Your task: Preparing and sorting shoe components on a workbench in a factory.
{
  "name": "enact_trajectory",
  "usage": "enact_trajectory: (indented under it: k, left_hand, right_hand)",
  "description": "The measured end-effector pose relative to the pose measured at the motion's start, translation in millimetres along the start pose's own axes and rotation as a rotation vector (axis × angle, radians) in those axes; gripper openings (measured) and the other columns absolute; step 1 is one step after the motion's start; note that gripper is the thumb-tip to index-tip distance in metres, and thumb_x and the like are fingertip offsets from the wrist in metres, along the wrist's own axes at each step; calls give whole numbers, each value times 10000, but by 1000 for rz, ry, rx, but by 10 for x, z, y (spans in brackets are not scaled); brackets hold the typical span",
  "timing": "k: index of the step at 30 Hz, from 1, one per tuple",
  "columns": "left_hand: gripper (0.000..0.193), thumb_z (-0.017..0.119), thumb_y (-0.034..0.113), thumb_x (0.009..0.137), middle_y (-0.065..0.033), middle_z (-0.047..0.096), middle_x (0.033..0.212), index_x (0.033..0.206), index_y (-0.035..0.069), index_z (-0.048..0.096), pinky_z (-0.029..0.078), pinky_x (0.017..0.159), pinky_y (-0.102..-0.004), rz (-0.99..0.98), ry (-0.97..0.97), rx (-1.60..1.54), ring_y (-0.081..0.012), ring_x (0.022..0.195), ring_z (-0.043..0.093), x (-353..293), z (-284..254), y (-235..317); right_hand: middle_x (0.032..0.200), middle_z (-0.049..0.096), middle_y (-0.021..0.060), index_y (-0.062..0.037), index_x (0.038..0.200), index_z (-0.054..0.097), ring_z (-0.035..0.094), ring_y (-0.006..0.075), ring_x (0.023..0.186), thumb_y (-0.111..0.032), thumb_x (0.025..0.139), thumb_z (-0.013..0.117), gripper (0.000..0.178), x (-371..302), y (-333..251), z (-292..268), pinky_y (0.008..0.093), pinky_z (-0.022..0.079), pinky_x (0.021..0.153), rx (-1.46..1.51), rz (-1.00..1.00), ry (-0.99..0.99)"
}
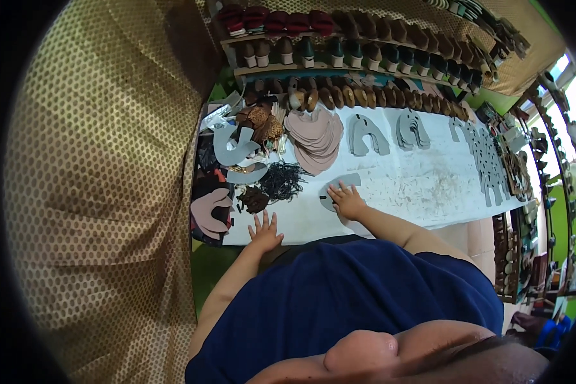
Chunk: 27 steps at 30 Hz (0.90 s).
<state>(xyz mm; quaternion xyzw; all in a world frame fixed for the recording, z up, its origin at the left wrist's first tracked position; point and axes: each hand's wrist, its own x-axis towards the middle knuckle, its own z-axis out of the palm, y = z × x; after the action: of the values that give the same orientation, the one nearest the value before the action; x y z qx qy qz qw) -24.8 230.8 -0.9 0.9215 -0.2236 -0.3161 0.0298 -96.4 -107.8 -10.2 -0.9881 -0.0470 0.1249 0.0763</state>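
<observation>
My right hand (347, 200) lies with fingers spread on a grey curved shoe-upper piece (351, 180), covering part of it. Near the table's front edge, my left hand (265, 234) rests with its fingers apart and holds nothing. Just beyond it are a small dark brown heap of scraps (255, 200) and a tangle of black thread or trimmings (281, 181). Farther back sits a fanned stack of pinkish-beige cut pieces (315, 137). Two groups of grey U-shaped pieces, a nearer stack (367, 136) and a farther-right stack (413, 130), lie on the white-covered table (416, 185).
At the left end lie a grey curved piece (234, 147), a pinkish piece (206, 214) and patterned brown scraps (262, 121). Rows of grey cut pieces (486, 163) line the right end. Shelves of shoes and heels (307, 52) stand behind. A patterned gold curtain (109, 192) hangs left.
</observation>
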Motion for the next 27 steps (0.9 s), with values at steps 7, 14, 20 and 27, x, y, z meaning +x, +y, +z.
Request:
enact_trajectory:
  k: [7,14,20,27]
  left_hand:
    - [1033,613,500,875,-134,-237,1626,1585,232,-88,2,1105,-724,63,-180,-50,-478,1455,-232,105,-91,-151]
    - [1050,613,526,869,-140,-264,1615,1583,228,-97,5,1094,-734,79,-198,-53,-491,1444,-248,115,-51,-160]
    - [1062,610,549,868,-137,-292,1603,1580,232,-112,8,1096,-728,74,-211,-36,-487,1439,-264,118,-109,-146]
    - [1064,613,539,871,-132,-297,1603,1578,234,-120,1,1099,-722,67,-230,-42,-472,1443,-270,95,-124,-125]
  right_hand:
    - [1638,218,-15,-216,1534,328,132,352,1515,-241,975,427,568,249,-140,-359,747,189,1093,-66,146,-371]
    - [1647,180,-67,-236,1544,317,98,338,1523,-100,906,401,658,63,-333,-634,769,151,1093,-113,83,-571]
    - [1655,131,-84,-243,1549,294,88,346,1523,-105,914,390,657,205,-389,-576,773,154,1093,-241,93,-701]
    - [1646,177,-61,-251,1525,340,119,370,1513,-126,936,408,606,286,-248,-573,762,184,1096,27,194,-432]
